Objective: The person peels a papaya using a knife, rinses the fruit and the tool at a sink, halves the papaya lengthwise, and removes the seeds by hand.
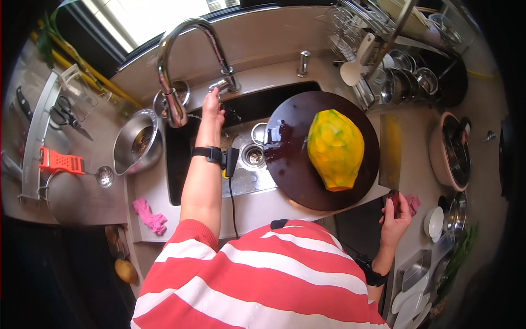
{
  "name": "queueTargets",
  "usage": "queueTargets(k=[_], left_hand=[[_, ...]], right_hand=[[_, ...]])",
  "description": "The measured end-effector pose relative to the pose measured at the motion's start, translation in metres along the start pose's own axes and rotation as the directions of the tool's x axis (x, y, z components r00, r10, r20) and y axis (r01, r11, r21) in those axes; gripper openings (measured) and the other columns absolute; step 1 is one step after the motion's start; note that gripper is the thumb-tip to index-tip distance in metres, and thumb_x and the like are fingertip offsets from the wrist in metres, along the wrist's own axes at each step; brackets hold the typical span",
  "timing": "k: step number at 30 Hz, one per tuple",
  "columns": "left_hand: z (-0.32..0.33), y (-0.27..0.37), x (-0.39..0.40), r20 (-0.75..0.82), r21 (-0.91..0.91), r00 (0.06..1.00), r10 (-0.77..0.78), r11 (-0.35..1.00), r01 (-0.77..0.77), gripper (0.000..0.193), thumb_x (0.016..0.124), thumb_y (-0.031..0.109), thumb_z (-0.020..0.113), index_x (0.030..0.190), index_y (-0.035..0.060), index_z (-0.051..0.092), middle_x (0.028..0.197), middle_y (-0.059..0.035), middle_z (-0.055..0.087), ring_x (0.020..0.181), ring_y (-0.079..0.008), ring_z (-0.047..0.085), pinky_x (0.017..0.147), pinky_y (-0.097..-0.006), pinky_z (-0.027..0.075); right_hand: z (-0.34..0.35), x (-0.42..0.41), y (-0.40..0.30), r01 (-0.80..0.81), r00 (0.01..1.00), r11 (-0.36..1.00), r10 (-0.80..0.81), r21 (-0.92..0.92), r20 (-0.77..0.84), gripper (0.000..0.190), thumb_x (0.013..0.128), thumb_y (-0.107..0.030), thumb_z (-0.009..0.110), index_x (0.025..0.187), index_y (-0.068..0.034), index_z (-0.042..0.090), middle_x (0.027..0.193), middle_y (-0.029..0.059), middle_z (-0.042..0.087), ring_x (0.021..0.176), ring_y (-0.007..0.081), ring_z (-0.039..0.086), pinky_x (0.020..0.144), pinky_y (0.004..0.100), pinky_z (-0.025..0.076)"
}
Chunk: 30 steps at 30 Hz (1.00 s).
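My left hand (pixel 213 107) reaches over the sink (pixel 246 187), its fingertips at the lever (pixel 219 85) of the chrome faucet (pixel 164 61). Whether the fingers grip the lever or only touch it is unclear. A peeled papaya (pixel 336 150), yellow-orange with green patches, lies on a round dark cutting board (pixel 287 172). The board rests across the right part of the sink and its front edge. My right hand (pixel 396 218) grips the dark handle of a broad-bladed knife (pixel 389 152). Its blade points away from me over the counter, just right of the board.
Left of the sink stand a steel pot (pixel 137 144), an orange grater (pixel 61 161), scissors (pixel 68 115) and a pink cloth (pixel 150 216). A dish rack (pixel 365 92) fills the back right. A pink basin (pixel 448 152), bowls (pixel 433 222) and a metal tray (pixel 414 269) line the right counter.
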<state>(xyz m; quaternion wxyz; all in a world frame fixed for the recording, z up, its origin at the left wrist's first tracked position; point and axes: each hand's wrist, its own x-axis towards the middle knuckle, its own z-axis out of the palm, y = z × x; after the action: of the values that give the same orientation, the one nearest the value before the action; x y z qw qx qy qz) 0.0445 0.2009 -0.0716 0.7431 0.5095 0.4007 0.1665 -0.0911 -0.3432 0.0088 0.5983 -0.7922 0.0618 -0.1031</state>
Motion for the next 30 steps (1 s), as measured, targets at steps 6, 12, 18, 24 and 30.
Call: queueTargets(k=[6, 12, 18, 24, 30], left_hand=[[0.012, 0.003, -0.025, 0.088, 0.089, 0.996, -0.017, 0.996, 0.009, 0.087, 0.081, 0.055, 0.062, 0.15, 0.0245, 0.018, 0.157, -0.0066, 0.014, 0.138, -0.0297, 0.018, 0.101, -0.0502, 0.022], [0.041, 0.014, -0.08, 0.157, 0.399, 0.987, 0.032, 0.912, -0.093, 0.107, 0.078, 0.052, 0.066, 0.151, 0.0127, -0.001, 0.156, -0.0208, 0.009, 0.143, -0.0357, 0.013, 0.112, -0.0491, 0.015], [0.076, -0.027, -0.118, 0.707, 0.447, 0.582, 0.403, 0.383, -0.808, 0.106, 0.066, 0.03, 0.081, 0.15, 0.0162, 0.019, 0.153, -0.026, 0.011, 0.142, -0.0414, 0.014, 0.114, -0.0444, 0.021], [0.14, -0.002, -0.214, 0.988, 0.151, 0.152, 0.009, -0.18, -0.972, 0.117, 0.05, 0.015, 0.083, 0.149, 0.0277, 0.022, 0.155, -0.015, 0.015, 0.142, -0.0445, 0.011, 0.113, -0.0548, 0.019], [0.148, 0.006, -0.222, 0.996, 0.061, 0.062, -0.057, -0.021, -0.998, 0.113, 0.046, 0.019, 0.087, 0.144, 0.0216, 0.032, 0.148, -0.0153, 0.029, 0.135, -0.0448, 0.027, 0.11, -0.0526, 0.029]], right_hand=[[0.005, -0.006, -0.006, -0.026, 1.0, 1.0, 0.026, 0.008, -0.015, 0.033, 0.088, -0.008, 0.064, 0.12, 0.001, 0.058, 0.087, 0.001, 0.062, 0.063, 0.0042, 0.053, 0.043, 0.0171, 0.039], [0.011, -0.011, -0.013, -0.015, 1.0, 1.0, 0.016, -0.023, 0.027, 0.032, 0.086, -0.006, 0.066, 0.116, 0.004, 0.059, 0.097, 0.0033, 0.065, 0.088, 0.0088, 0.059, 0.082, 0.0238, 0.047], [0.013, -0.02, -0.025, 0.068, 0.997, 0.994, -0.065, -0.088, 0.032, 0.03, 0.085, -0.007, 0.067, 0.112, 0.003, 0.061, 0.093, 0.0039, 0.065, 0.082, 0.0089, 0.059, 0.074, 0.0235, 0.048], [0.008, -0.029, -0.022, 0.077, 0.997, 0.989, -0.079, -0.127, -0.008, 0.029, 0.084, -0.008, 0.067, 0.11, 0.003, 0.062, 0.091, 0.0057, 0.065, 0.081, 0.0104, 0.06, 0.073, 0.0247, 0.049], [0.002, -0.035, -0.014, 0.047, 0.997, 0.993, -0.053, -0.112, -0.055, 0.028, 0.084, -0.008, 0.067, 0.109, 0.003, 0.062, 0.089, 0.0057, 0.066, 0.078, 0.0101, 0.06, 0.071, 0.0242, 0.049]])
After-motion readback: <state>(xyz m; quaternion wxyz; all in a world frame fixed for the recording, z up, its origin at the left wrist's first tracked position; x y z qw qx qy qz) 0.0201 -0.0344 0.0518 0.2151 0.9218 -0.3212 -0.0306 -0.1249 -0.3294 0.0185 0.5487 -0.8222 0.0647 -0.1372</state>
